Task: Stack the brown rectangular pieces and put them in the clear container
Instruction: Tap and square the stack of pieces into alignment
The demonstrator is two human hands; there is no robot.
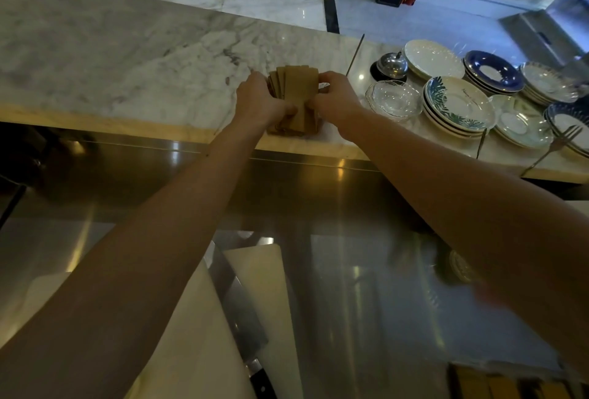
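Your left hand (259, 100) and right hand (334, 102) pinch the fanned brown pieces (294, 86); squeeze unevenly and they could splay across the marble counter (127, 57).

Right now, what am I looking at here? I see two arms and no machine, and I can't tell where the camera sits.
There is no machine: a person works with bare hands, and the one camera is worn on their head, looking forward and down, so the arms reach away from you. The left hand and right hand together grip a bundle of brown rectangular pieces, fanned unevenly, at the near edge of a marble counter. A clear container may be around the pieces, but I cannot tell. To the right stand stacks of plates, a glass dish, a metal bell and a fork. Below, on a steel surface, lie white boards and a large knife.
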